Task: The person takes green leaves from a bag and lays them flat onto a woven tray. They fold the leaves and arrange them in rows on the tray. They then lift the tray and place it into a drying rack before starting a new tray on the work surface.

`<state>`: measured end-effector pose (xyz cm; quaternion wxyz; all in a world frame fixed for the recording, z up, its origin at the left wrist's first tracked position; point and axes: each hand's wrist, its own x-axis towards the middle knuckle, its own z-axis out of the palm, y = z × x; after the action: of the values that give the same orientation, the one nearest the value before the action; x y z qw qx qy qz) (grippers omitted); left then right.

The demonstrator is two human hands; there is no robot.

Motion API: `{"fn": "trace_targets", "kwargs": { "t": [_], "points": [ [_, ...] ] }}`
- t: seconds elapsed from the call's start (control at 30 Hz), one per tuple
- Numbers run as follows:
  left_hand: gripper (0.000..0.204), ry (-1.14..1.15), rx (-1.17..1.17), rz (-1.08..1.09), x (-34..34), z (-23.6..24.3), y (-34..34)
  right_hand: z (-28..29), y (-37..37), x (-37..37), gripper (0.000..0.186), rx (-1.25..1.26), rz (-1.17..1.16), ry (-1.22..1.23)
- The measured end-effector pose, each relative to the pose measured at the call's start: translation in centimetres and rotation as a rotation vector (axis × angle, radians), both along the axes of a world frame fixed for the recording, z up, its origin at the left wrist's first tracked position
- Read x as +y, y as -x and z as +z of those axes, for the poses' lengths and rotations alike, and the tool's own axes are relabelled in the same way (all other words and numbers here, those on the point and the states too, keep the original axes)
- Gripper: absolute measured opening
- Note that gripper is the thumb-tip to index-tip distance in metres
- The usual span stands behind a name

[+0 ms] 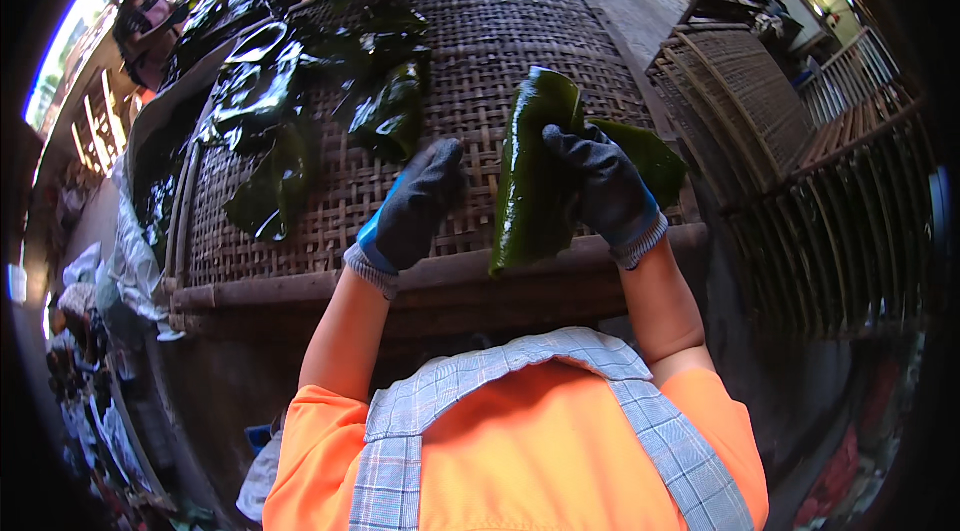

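Observation:
A glossy dark green sheet of seaweed [530, 171], folded into an upright strip with a flap spreading right, is held by my right hand [595, 176] in a dark, blue-cuffed glove, fingers closed on it. My left hand [418, 201], gloved alike, is curled shut to the left of that sheet, above the front of a woven bamboo mat [470, 31], with nothing visible in it. More wet seaweed pieces [255, 91] lie heaped and spread across the mat's left side.
A person [145, 31] is at the upper left. Bamboo racks with woven trays [740, 101] stand to the right. Pale plastic sheeting [140, 271] hangs at the mat's left edge, and assorted items [80, 331] sit farther left.

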<state>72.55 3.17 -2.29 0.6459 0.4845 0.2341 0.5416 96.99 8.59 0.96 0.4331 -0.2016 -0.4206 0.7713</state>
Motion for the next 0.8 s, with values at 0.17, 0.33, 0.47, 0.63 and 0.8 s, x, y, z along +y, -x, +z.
{"fn": "trace_targets", "kwargs": {
  "t": [0.17, 0.33, 0.47, 0.63, 0.8],
  "points": [
    [0.04, 0.099, 0.168, -0.013, 1.6, 0.8, -3.8, 4.6, -2.1, 0.3, 0.024, -0.01, -0.018, 0.132],
    [0.025, 0.266, -0.093, -0.251, 10.8, 6.7, -9.8, 6.7, -9.0, 7.5, 0.022, -0.138, -0.047, -0.037],
    [0.025, 0.28, 0.328, 0.002, 20.2, 0.8, -13.8, -0.1, -15.8, 19.1, 0.024, -0.464, -0.048, -0.175],
    [0.033, 0.355, 0.088, 0.134, 20.9, -2.4, -15.0, -7.5, -16.8, 20.0, 0.033, -0.731, -0.673, -0.073],
    [0.06, -0.439, 1.109, 0.883, 13.1, 0.7, -7.8, -8.2, -20.1, 18.1, 0.026, -0.934, -0.945, -0.742]
  ]
}}
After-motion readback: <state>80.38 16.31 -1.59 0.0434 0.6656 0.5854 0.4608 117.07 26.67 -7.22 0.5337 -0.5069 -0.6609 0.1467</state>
